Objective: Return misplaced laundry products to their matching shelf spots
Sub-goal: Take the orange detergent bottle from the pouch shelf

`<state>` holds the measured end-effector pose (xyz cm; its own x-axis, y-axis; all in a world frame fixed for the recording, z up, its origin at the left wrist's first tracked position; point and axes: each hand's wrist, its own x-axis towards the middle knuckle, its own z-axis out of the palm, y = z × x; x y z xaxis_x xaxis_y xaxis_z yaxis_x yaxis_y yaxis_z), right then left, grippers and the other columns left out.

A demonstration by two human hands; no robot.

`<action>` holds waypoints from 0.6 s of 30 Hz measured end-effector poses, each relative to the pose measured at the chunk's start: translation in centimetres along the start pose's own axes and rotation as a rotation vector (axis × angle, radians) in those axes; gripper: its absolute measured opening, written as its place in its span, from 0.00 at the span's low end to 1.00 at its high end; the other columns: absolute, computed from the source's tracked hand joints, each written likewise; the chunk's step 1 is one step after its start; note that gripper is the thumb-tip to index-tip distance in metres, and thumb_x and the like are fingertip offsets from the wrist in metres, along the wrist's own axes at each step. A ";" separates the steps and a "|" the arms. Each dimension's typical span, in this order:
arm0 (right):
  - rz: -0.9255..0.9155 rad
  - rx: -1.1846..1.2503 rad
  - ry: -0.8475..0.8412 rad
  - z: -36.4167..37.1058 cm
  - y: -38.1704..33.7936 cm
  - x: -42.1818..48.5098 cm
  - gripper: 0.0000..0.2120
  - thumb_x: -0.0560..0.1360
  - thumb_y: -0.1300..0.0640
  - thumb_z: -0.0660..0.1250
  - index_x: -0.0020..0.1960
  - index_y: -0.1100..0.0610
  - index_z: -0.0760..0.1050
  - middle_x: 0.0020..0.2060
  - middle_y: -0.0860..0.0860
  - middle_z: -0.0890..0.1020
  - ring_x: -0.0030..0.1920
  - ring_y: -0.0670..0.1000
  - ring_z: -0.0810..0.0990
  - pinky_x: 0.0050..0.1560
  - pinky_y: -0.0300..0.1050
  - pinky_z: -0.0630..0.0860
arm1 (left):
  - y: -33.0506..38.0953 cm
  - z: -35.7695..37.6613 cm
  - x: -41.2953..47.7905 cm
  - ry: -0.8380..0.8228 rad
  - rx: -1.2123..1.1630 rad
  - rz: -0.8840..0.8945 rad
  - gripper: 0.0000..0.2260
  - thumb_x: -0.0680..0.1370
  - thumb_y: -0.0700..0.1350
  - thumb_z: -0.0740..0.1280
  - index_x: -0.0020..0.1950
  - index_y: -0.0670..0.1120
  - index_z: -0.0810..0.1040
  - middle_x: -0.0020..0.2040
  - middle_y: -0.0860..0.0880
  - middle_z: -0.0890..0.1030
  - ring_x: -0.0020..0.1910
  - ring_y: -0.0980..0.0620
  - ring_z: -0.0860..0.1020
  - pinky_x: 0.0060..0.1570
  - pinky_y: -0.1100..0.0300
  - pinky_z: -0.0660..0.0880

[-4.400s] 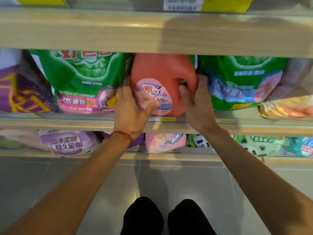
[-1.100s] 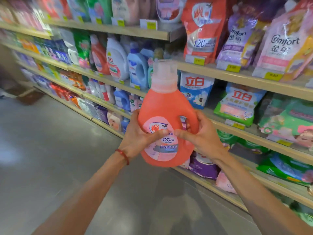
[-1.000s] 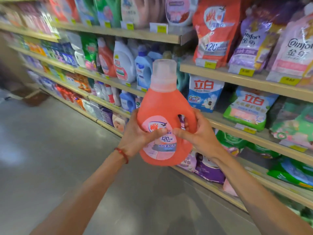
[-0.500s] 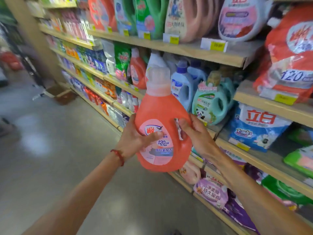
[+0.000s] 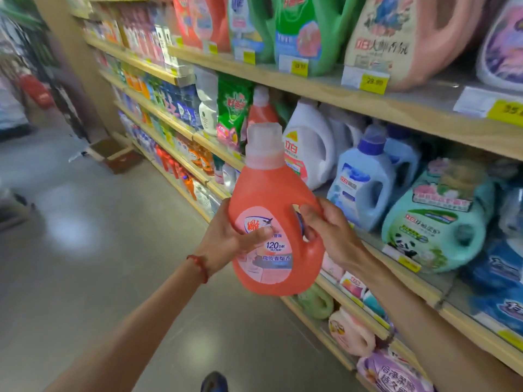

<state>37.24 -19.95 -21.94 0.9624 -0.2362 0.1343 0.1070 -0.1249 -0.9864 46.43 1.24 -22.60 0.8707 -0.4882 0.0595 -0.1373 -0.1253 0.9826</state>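
Note:
An orange detergent bottle [image 5: 271,199] with a translucent cap and a pink label hangs upright in the aisle, held in both hands. My left hand [image 5: 226,239] wraps its left side, thumb across the label. My right hand [image 5: 328,230] grips the handle on its right side. Behind it, on the middle shelf [image 5: 396,258], a matching orange bottle [image 5: 261,111] stands between a green pouch [image 5: 233,111] and a white bottle [image 5: 308,142].
Wooden shelves run along the right, packed with jugs: blue bottle [image 5: 365,179], teal panda jug [image 5: 435,219], big green jug [image 5: 302,32] on top. A cardboard box [image 5: 116,154] sits on the floor by a pillar. The grey aisle floor [image 5: 99,264] stretches to the left.
I have carried the orange bottle leftward along the aisle; the shelves with bottles have come closer, and the bottle tilts slightly. Both hands keep their hold.

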 end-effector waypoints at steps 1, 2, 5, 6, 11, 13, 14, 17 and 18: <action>0.002 0.006 0.019 0.9 0.4 1.5 0.07 0.79 0.43 0.66 0.43 0.37 0.80 0.28 0.41 0.78 0.29 0.40 0.74 0.31 0.33 0.71 | -0.6 -1.3 1.4 -0.012 0.004 0.004 0.41 0.61 0.56 0.84 0.69 0.49 0.71 0.55 0.50 0.87 0.52 0.50 0.87 0.51 0.50 0.85; 0.005 0.011 0.037 2.0 0.7 2.8 0.06 0.77 0.41 0.67 0.46 0.41 0.80 0.29 0.42 0.77 0.29 0.42 0.74 0.31 0.35 0.71 | -1.0 -2.7 2.8 -0.030 0.009 0.010 0.41 0.61 0.57 0.84 0.69 0.49 0.71 0.55 0.50 0.87 0.52 0.49 0.87 0.51 0.50 0.85; 0.015 0.021 0.087 5.6 1.1 7.0 0.19 0.77 0.41 0.69 0.56 0.55 0.78 0.33 0.49 0.76 0.33 0.46 0.75 0.36 0.39 0.73 | -2.1 -7.5 7.1 -0.097 0.021 0.027 0.42 0.61 0.58 0.85 0.69 0.49 0.71 0.56 0.48 0.87 0.53 0.48 0.87 0.51 0.48 0.85; 0.016 0.026 0.108 6.9 1.2 8.3 0.19 0.78 0.42 0.69 0.56 0.58 0.78 0.33 0.50 0.75 0.33 0.45 0.75 0.36 0.39 0.73 | -2.3 -9.1 8.5 -0.123 0.027 0.029 0.41 0.62 0.57 0.85 0.70 0.49 0.71 0.56 0.48 0.87 0.53 0.47 0.87 0.52 0.46 0.85; 0.013 0.038 0.179 12.5 0.6 14.9 0.08 0.80 0.47 0.67 0.47 0.51 0.77 0.30 0.54 0.73 0.30 0.46 0.73 0.32 0.36 0.71 | -3.0 -16.4 15.2 -0.197 0.045 0.046 0.40 0.64 0.56 0.84 0.70 0.48 0.71 0.56 0.47 0.87 0.54 0.46 0.87 0.53 0.43 0.84; 0.008 0.023 0.174 14.0 0.4 17.5 0.06 0.79 0.45 0.67 0.43 0.44 0.79 0.31 0.56 0.73 0.30 0.47 0.73 0.32 0.37 0.71 | -3.5 -18.4 17.5 -0.216 0.039 0.047 0.40 0.64 0.56 0.84 0.71 0.49 0.70 0.57 0.47 0.86 0.54 0.46 0.87 0.54 0.44 0.84; 0.006 0.025 0.174 14.6 0.5 19.1 0.07 0.78 0.45 0.67 0.42 0.42 0.79 0.32 0.57 0.73 0.31 0.48 0.73 0.32 0.39 0.72 | -3.9 -19.4 18.8 -0.219 0.033 0.046 0.40 0.65 0.56 0.84 0.71 0.49 0.71 0.57 0.47 0.86 0.55 0.46 0.87 0.54 0.44 0.84; 0.005 0.047 0.168 16.0 1.5 23.9 0.08 0.77 0.43 0.69 0.41 0.44 0.79 0.32 0.59 0.73 0.32 0.53 0.72 0.37 0.50 0.71 | -5.3 -21.7 22.9 -0.213 0.033 0.053 0.36 0.65 0.57 0.84 0.68 0.51 0.72 0.57 0.49 0.87 0.54 0.48 0.87 0.53 0.48 0.84; 0.012 0.056 0.165 16.2 2.1 25.5 0.09 0.76 0.43 0.69 0.41 0.45 0.79 0.31 0.58 0.73 0.31 0.53 0.72 0.37 0.51 0.71 | -5.7 -22.3 24.4 -0.214 0.042 0.053 0.35 0.65 0.57 0.83 0.67 0.51 0.73 0.56 0.50 0.87 0.54 0.49 0.87 0.54 0.48 0.84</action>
<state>66.06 -10.62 -22.09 0.9103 -0.3925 0.1318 0.1141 -0.0680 -0.9911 79.00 9.34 -22.85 0.7421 -0.6668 0.0680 -0.2037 -0.1278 0.9707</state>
